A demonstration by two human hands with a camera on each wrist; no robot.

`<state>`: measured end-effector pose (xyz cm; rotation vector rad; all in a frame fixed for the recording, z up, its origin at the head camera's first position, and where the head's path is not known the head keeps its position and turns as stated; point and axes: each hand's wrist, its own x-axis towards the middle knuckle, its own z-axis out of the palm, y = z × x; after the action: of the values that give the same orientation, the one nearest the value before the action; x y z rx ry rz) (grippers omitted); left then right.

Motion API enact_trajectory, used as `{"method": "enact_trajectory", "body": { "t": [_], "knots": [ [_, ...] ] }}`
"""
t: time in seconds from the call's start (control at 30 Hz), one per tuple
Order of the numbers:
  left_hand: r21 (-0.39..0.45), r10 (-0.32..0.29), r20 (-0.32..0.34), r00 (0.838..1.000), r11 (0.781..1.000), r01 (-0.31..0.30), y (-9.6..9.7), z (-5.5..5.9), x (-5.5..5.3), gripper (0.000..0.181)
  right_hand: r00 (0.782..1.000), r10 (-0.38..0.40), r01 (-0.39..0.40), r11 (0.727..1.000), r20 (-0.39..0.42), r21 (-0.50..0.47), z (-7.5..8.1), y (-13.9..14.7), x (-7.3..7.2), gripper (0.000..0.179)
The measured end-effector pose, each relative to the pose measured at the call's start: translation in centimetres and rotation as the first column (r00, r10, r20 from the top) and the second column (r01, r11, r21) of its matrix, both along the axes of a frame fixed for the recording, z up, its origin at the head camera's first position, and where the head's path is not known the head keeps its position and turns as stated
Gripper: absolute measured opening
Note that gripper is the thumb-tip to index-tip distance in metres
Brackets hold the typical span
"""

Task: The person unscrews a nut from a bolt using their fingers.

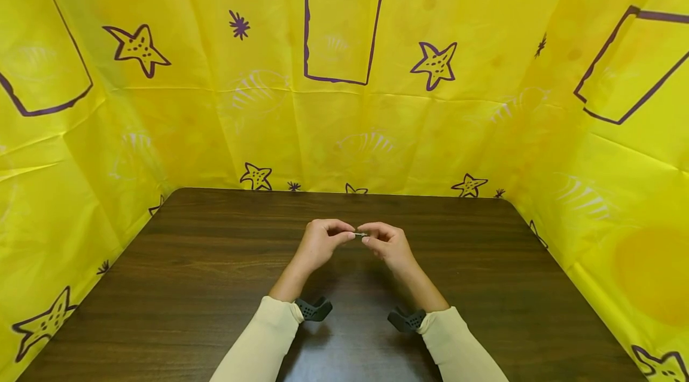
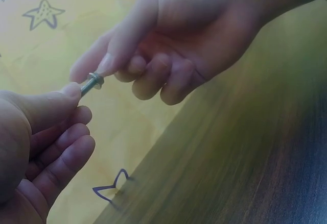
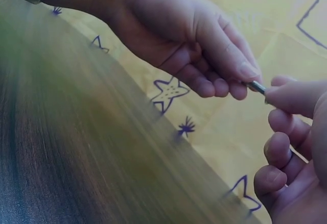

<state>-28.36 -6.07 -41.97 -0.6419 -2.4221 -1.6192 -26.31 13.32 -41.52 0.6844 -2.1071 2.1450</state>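
Note:
Close together over the table, both hands meet at a small metal bolt. The left hand (image 1: pixel 320 243) pinches one end of the bolt (image 2: pixel 89 86) between thumb and fingers, and that end is hidden in its grip. A nut with a wide, washer-like rim (image 2: pixel 96 80) sits on the threaded shaft toward the other end. Thumb and index finger of the right hand (image 1: pixel 392 247) pinch at this nut, its other fingers curled loosely below. In the right wrist view, only a short piece of shaft (image 3: pixel 257 87) shows between the two hands.
The dark wood-grain table (image 1: pixel 215 286) spreads beneath the hands. A yellow cloth (image 1: pixel 344 113) with purple starfish and fish drawings stands behind the table and on both sides. Each wrist wears a dark band (image 1: pixel 314 309), beside pale sleeves (image 1: pixel 264 334).

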Motion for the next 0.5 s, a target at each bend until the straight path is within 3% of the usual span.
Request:
{"method": "enact_trajectory", "body": {
  "t": [0.17, 0.3, 0.5],
  "knots": [
    [0.007, 0.001, 0.008, 1.0, 1.0, -0.001, 0.07, -0.03, 0.07, 0.013, 0.992, -0.087, 0.087, 0.996, 0.086, 0.005, -0.17, -0.28, 0.08, 0.021],
    [0.007, -0.003, 0.013, 1.0, 1.0, 0.003, 0.22, 0.05, 0.07, 0.014, 0.98, -0.162, 0.158, 0.987, 0.119, 0.04, -0.19, -0.53, 0.14, 0.033],
    [-0.016, -0.001, 0.012, 1.0, 1.0, 0.001, 0.4, 0.13, 0.25, 0.012, 0.974, -0.184, 0.17, 0.979, 0.133, 0.11, -0.02, -0.69, 0.42, 0.041]
  ]
}}
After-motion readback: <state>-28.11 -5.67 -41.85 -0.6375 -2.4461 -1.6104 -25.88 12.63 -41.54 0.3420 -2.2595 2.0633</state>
